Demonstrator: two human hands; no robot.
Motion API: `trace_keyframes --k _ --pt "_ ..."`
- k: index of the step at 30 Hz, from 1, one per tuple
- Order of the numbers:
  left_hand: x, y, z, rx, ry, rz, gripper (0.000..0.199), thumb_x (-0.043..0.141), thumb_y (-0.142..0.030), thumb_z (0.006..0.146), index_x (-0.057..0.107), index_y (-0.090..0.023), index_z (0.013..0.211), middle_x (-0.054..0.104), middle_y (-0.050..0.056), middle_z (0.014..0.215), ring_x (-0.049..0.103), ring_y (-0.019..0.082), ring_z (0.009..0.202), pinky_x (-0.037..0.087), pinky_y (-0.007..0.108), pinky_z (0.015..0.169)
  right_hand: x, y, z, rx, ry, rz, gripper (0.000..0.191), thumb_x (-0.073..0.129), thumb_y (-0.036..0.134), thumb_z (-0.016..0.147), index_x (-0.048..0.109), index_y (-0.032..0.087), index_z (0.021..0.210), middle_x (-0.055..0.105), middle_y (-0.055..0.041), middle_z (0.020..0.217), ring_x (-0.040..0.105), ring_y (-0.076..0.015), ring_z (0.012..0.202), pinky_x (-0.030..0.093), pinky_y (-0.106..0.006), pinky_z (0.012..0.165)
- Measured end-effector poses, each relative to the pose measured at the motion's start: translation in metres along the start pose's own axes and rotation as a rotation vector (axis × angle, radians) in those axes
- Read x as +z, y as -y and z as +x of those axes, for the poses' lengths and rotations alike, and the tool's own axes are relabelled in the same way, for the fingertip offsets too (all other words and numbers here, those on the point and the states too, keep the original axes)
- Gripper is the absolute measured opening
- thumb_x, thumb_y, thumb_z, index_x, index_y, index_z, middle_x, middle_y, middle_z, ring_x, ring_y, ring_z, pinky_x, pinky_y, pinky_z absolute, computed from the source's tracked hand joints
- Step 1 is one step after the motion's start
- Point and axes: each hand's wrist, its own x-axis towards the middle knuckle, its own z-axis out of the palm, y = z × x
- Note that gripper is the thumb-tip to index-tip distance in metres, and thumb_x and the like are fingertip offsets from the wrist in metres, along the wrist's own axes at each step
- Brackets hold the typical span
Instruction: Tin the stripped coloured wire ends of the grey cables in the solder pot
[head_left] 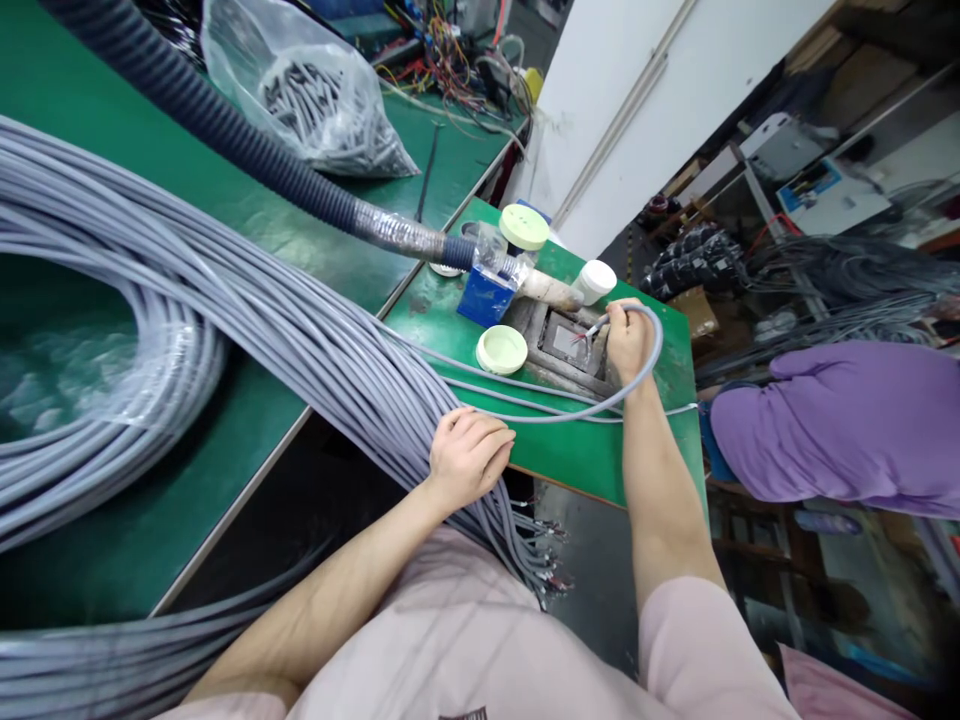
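My right hand (628,338) is closed round the end of one grey cable (651,365), which loops out to the right. Stripped wires (583,336) at its tip point at the square metal pot (568,341). On the thick bundle of grey cables (352,355) rests my left hand (469,455), its fingers curled over the strands near their ends. Beyond the pot a hose nozzle (551,290) lies by a blue block (486,295). A pale green round tin (502,350) sits to the pot's left.
A ribbed black hose (247,140) crosses the green table (330,250). Behind it lies a plastic bag of cable pieces (322,110). A green lid (523,227) and white cup (595,281) stand beyond the pot. A person in purple (832,425) is at the right.
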Motion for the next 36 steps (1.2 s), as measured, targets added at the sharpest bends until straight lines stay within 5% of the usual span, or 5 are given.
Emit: trace_keyframes --k 13,18,23,29,36 --pt "0.0 0.001 0.0 0.023 0.0 0.046 0.018 0.063 -0.016 0.08 0.064 -0.021 0.097 0.074 0.001 0.09 0.066 0.016 0.086 0.039 0.038 0.096 0.014 0.0 0.004 0.034 0.029 -0.123 0.025 0.043 0.032 0.091 0.059 0.019 0.077 0.065 -0.0059 0.075 0.058 -0.0216 0.079 0.043 -0.035 0.078" --pt "0.0 -0.001 0.001 0.011 -0.004 0.043 0.014 0.061 -0.017 0.082 0.064 -0.022 0.095 0.074 0.0 0.088 0.067 0.015 0.085 0.04 0.037 0.096 -0.025 0.037 -0.011 -0.054 -0.033 -0.066 0.027 0.043 0.034 0.094 0.062 0.02 0.082 0.069 -0.0052 0.081 0.059 -0.0216 0.085 0.043 -0.036 0.082" --pt "-0.001 -0.003 0.003 -0.028 0.008 -0.002 0.008 0.061 -0.02 0.084 0.066 -0.02 0.09 0.072 0.0 0.077 0.066 0.014 0.075 0.039 0.037 0.094 -0.074 0.096 -0.06 -0.315 -0.039 0.126 0.019 0.047 0.028 0.095 0.065 0.023 0.093 0.072 -0.0043 0.092 0.063 -0.02 0.09 0.046 -0.038 0.086" --pt "-0.016 -0.024 0.013 -0.497 0.027 -0.453 0.029 0.054 -0.037 0.09 0.071 -0.016 0.08 0.07 0.004 0.067 0.058 0.012 0.059 0.043 0.026 0.062 -0.093 0.126 -0.126 -0.684 0.075 0.188 0.021 0.057 0.019 0.09 0.062 0.025 0.109 0.074 -0.0036 0.104 0.066 -0.018 0.093 0.046 -0.043 0.093" --pt "-0.019 -0.047 0.015 -0.919 0.341 -0.999 0.06 0.049 -0.065 0.083 0.07 -0.011 0.067 0.056 0.001 0.048 0.047 0.008 0.045 0.037 0.021 0.048 -0.102 0.147 -0.167 -0.767 0.169 0.139 0.016 0.057 0.019 0.09 0.064 0.026 0.103 0.075 -0.0019 0.106 0.064 -0.0162 0.1 0.045 -0.041 0.096"
